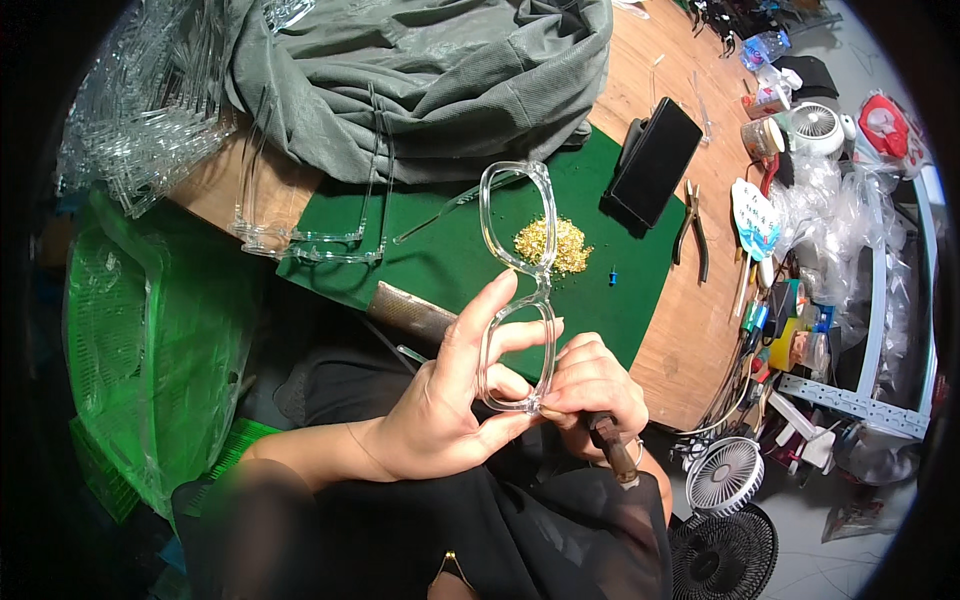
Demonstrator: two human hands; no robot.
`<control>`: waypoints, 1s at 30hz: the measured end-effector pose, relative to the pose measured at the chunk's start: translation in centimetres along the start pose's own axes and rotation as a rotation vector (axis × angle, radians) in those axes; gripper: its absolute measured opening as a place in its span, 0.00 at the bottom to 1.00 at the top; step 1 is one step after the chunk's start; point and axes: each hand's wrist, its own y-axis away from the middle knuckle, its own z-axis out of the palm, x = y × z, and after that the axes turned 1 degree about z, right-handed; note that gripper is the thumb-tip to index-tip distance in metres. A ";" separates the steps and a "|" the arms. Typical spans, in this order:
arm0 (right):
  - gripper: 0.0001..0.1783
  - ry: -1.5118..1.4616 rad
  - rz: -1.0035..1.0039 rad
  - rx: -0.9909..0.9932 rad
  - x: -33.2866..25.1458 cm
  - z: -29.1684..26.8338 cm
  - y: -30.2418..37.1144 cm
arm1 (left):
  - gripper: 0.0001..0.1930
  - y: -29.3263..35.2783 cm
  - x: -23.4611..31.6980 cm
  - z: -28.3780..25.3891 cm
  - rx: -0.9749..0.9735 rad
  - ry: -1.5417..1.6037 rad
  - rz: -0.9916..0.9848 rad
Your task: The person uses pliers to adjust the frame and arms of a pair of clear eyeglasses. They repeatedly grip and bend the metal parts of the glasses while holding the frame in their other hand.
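Clear eyeglass frame (544, 284) | left hand (452, 412): half-spread, pinching it | right hand (602, 388): curled around brown handle (613, 449)

The person wears a loose black top (390, 540) of thin cloth. A small, gold-coloured V-shaped trim (450, 555) marks its neckline; right of that trim hangs a sheer black sleeve (635, 525), a pale, narrow bracelet (640, 452) above.

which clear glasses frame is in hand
The frame held on end in the left hand; the leftward frame and clear heap are untouched.
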 end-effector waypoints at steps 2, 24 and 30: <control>0.08 -0.048 0.023 0.015 -0.1 0.0 0.1 | 0.50 0.0 0.0 0.0 -0.008 0.001 0.005; 0.10 -0.017 0.030 -0.104 -1.0 -0.9 0.4 | 0.51 0.5 -0.1 0.4 -0.044 -0.028 0.052; 0.11 -0.048 0.086 -0.109 -1.2 -0.8 0.2 | 0.51 0.5 -0.1 0.2 -0.057 -0.030 0.050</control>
